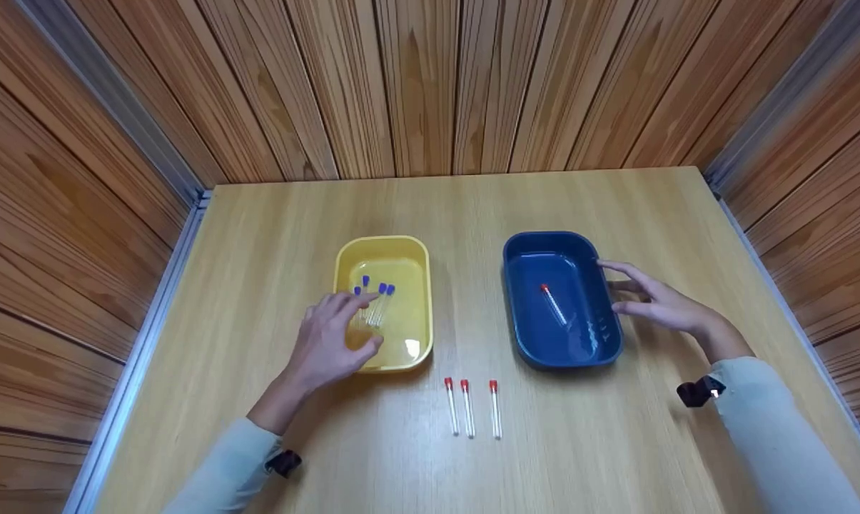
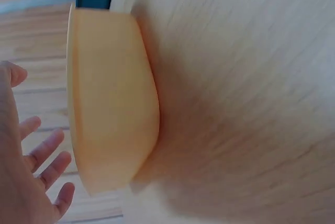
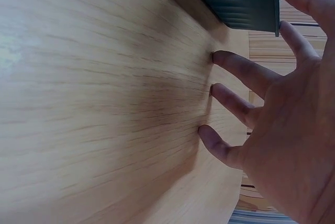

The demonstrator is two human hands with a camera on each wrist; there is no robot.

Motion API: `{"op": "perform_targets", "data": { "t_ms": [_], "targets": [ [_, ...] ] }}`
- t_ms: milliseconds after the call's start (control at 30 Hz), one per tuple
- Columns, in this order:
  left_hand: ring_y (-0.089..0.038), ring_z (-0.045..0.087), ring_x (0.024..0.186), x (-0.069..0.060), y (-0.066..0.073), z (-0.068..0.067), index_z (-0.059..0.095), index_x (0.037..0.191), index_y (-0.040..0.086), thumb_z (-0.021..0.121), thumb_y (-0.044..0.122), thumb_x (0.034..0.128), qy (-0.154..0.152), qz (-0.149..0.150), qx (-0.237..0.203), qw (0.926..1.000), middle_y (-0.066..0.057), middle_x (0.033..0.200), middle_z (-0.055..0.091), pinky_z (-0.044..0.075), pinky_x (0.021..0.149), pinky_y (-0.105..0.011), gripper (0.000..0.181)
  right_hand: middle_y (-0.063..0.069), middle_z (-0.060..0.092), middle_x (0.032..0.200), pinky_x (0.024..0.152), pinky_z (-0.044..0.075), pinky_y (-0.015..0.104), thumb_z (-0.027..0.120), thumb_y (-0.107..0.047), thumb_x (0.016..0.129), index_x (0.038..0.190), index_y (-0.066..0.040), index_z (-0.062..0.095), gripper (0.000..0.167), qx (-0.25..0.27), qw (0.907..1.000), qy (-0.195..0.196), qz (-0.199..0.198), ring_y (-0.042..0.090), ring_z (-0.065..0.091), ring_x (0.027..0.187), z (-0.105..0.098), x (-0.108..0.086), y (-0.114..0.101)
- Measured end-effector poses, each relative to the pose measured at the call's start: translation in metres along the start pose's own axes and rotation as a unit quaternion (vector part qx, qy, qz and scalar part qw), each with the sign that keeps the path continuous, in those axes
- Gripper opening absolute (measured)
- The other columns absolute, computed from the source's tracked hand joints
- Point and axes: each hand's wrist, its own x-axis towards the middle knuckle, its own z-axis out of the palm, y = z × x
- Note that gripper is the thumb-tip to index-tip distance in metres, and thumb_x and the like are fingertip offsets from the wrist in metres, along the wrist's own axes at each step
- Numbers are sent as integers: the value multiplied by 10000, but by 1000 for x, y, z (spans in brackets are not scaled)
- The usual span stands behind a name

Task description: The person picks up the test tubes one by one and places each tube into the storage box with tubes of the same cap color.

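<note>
My left hand [image 1: 330, 339] hovers over the left side of the yellow tray [image 1: 421, 300], fingers spread apart and nothing held. Several clear tubes with purple caps [image 1: 386, 288] lie inside that tray, partly hidden by the hand. At the right side of the blue tray [image 1: 601, 350], my right hand [image 1: 658, 303] touches the rim with its thumb and forefinger. In the right wrist view, the other fingertips [image 3: 222, 58] rest on the table. One red-capped tube [image 1: 554, 305] lies in the blue tray.
Three red-capped tubes [image 1: 467, 408] lie side by side on the wooden table [image 1: 465, 214], in front of and between the trays. Wood-plank walls [image 1: 415, 86] stand behind and at both sides, with metal rails [image 1: 144, 318] along the table's side edges.
</note>
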Motion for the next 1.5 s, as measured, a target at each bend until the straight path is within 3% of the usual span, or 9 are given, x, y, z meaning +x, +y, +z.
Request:
{"op": "perform_targets", "data": {
  "t_ms": [200, 400, 767, 1000, 1100, 1333, 1500],
  "targets": [
    [-310, 660, 1160, -4, 17, 6, 716, 1497, 195, 835, 431, 897, -287, 251, 326, 9987, -106, 1295, 738, 534, 913, -434, 656, 275, 191, 1874, 1242, 326, 867, 629, -187, 1154, 1790, -138, 231, 752, 51, 10000, -47, 61, 676, 340, 1635, 0, 1, -2],
    [-317, 675, 1177, -6, 40, 11, 698, 1511, 215, 808, 463, 896, -482, 463, 320, 9973, -98, 1294, 749, 554, 976, -505, 672, 281, 179, 1873, 1230, 332, 866, 631, -167, 1150, 1788, -130, 231, 754, -15, 10000, -52, 21, 685, 339, 1629, -2, 2, -1],
    [-315, 638, 1242, -7, 69, 20, 551, 1657, 304, 775, 586, 904, -1430, 564, 541, 9866, -90, 1345, 696, 519, 1097, -570, 834, 294, 197, 1867, 1230, 312, 875, 643, -179, 1142, 1778, -128, 240, 754, -69, 9999, -112, 75, 678, 358, 1621, -4, 1, -3],
    [-198, 568, 1151, -6, 84, 28, 475, 1702, 396, 724, 762, 873, -2184, 535, 542, 9729, -27, 1365, 650, 479, 960, -410, 939, 290, 179, 1874, 1230, 320, 863, 635, -187, 1150, 1785, -137, 225, 757, -15, 9998, -163, 121, 671, 343, 1634, -5, 2, -4],
    [-172, 549, 1132, -5, 92, 32, 455, 1714, 404, 706, 823, 867, -2458, 652, 528, 9657, -7, 1364, 635, 459, 917, -357, 978, 298, 186, 1870, 1227, 326, 863, 636, -192, 1151, 1785, -142, 225, 757, -19, 9997, -152, 165, 670, 343, 1634, -6, 2, -4],
    [-140, 504, 1081, -7, 106, 44, 471, 1713, 380, 732, 831, 863, -2790, 809, 569, 9552, 22, 1258, 577, 407, 907, -301, 997, 290, 159, 1878, 1227, 338, 852, 630, -191, 1155, 1787, -141, 211, 761, 44, 9997, -189, 154, 674, 329, 1639, -5, 1, -2],
    [-114, 460, 986, -10, 109, 53, 499, 1702, 341, 762, 817, 856, -2768, 1051, 547, 9536, 34, 1151, 526, 342, 814, -251, 1006, 292, 162, 1876, 1221, 347, 860, 624, -176, 1155, 1785, -139, 219, 750, 67, 9998, -177, 118, 677, 335, 1633, -4, 1, -2]
  ]
}}
